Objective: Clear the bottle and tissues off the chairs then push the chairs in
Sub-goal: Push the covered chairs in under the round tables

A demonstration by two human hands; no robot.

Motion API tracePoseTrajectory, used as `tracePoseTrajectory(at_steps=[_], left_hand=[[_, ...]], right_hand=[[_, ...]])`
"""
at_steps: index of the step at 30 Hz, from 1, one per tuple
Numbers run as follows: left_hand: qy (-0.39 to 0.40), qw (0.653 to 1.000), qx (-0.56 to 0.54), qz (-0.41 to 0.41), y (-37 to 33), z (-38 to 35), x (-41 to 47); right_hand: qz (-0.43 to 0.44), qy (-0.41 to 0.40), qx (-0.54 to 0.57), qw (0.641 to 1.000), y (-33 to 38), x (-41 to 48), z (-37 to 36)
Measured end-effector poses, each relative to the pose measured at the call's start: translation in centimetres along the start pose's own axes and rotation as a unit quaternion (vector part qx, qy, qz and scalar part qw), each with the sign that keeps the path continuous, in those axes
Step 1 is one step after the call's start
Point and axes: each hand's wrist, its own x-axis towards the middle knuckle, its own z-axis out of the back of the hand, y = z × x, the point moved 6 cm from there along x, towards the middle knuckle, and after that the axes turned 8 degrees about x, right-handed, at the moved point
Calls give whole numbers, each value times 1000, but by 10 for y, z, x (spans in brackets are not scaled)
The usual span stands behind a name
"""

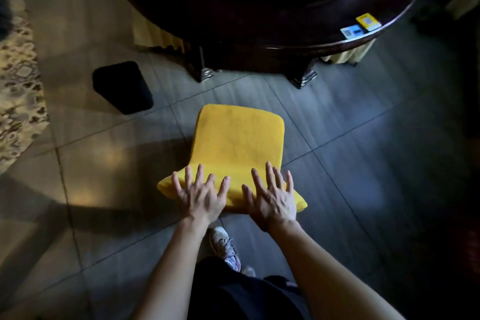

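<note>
Dark grey floor tiles [350,163] lie bare between the yellow chair [237,143] and the round dark wooden worktop [259,21], so the chair stands well apart from the worktop's edge. Its soft fabric seat is empty. The left hand [200,196] and right hand [272,199] rest flat on the padded chair back, fingers spread, gripping nothing. A black bin [122,87] stands left. Two small cards [361,26] near the worktop rim are unreadable.
</note>
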Motion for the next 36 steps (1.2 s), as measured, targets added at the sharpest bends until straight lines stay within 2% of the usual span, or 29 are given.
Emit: tracePoseTrajectory(at_steps=[5,8,12,18,22,31,36], left_hand=[[-22,999,20,-23,-1,-10,8],[-64,996,39,-39,-1,-13,10],[-126,990,45,-53,-4,-10,9],[-109,992,37,-60,-5,-4,4],[-99,992,42,-63,-5,-1,8],[-126,989,14,-74,-9,1,23],[-131,988,3,-77,-8,2,25]], right_hand=[[-32,-58,6,998,0,-7,-5],[-58,-104,30,992,5,-12,-8],[-24,-171,34,984,6,-14,-11],[-29,-165,21,986,7,-18,-10],[-27,-191,16,981,8,-16,-5],[-35,-240,-9,970,9,-2,-1],[-50,-206,-24,977,10,2,-2]])
